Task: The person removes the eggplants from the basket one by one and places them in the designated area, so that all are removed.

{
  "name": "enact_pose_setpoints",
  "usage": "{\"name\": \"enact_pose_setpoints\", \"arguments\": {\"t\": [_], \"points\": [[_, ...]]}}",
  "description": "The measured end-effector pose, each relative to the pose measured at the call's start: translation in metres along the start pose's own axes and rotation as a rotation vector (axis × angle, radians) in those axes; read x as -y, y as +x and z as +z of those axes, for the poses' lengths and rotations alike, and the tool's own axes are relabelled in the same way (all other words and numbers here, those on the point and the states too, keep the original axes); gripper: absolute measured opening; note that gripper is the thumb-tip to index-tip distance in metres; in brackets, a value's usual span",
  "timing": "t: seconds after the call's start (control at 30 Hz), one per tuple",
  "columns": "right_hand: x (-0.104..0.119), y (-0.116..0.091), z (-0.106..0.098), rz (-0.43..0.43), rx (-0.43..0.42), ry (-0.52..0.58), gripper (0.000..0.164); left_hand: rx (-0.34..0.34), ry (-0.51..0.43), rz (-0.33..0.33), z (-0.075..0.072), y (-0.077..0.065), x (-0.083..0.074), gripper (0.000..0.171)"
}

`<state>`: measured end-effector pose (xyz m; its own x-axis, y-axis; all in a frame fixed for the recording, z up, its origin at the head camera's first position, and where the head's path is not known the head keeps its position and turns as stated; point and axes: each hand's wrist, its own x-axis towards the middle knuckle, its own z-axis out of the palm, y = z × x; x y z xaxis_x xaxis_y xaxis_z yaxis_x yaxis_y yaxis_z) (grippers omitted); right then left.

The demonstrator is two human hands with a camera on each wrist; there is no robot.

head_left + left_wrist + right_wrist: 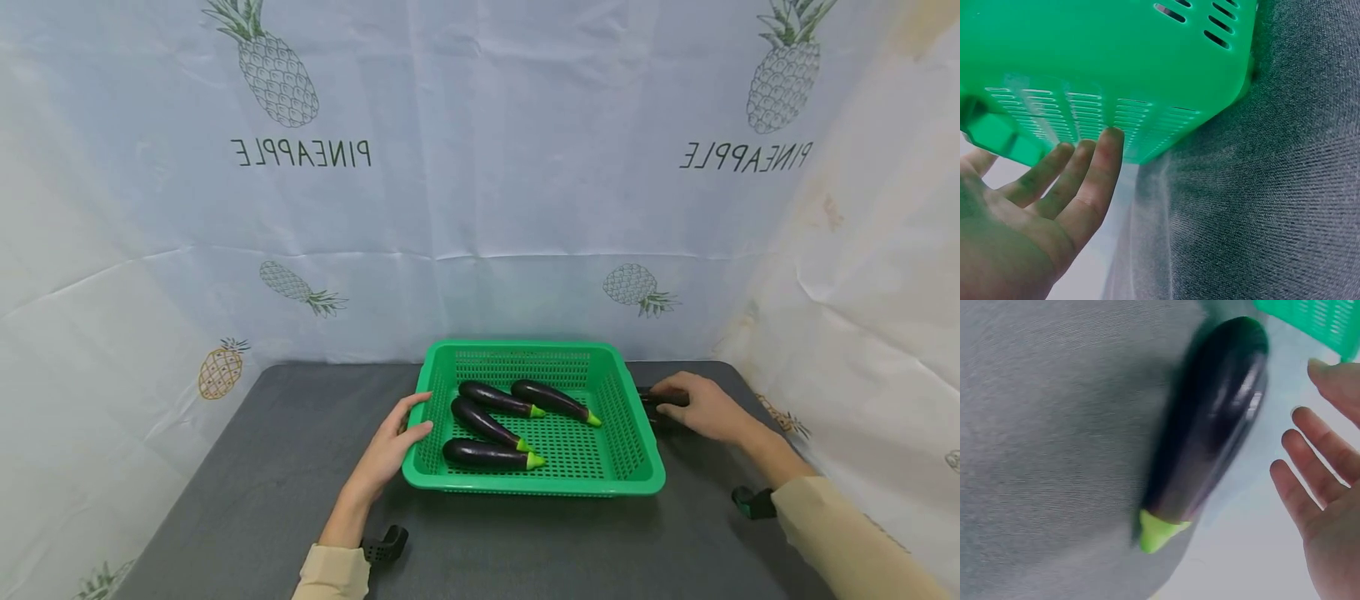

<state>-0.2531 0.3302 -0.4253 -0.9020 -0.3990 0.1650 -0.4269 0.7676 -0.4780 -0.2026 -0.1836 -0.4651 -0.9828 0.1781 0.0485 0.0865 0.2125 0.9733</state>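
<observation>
A green plastic basket [534, 488] stands on the table with several dark purple eggplants inside, among them a front eggplant [486, 455] with a light green stem end. My left hand [392, 437] is at the basket's left side, its fingers extended along the slotted outer wall [1166, 69]. To the right of the basket, my right hand [701, 406] hovers over dark eggplants that it partly hides. In the right wrist view a single eggplant [1210, 419] lies on the cloth, and the right hand [1335, 481] is spread beside it, apart from it.
A dark grey cloth [300, 475] covers the table. Behind it and at both sides hangs a pale curtain [517, 208] printed with pineapples. The basket's right rim [641, 417] stands between the inner eggplants and the right hand.
</observation>
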Motion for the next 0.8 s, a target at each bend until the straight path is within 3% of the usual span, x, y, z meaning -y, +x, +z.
{"name": "enact_pose_setpoints", "arguments": {"t": [0.33, 0.8], "points": [[0.035, 0.002, -0.021, 0.006, -0.079, 0.047, 0.028, -0.007, 0.007, -0.001, 0.001, 0.001, 0.003, 0.050], [0.080, 0.011, -0.037, -0.021, -0.096, 0.041, 0.028, 0.003, 0.026, 0.018, -0.002, 0.001, 0.003, 0.052]]}}
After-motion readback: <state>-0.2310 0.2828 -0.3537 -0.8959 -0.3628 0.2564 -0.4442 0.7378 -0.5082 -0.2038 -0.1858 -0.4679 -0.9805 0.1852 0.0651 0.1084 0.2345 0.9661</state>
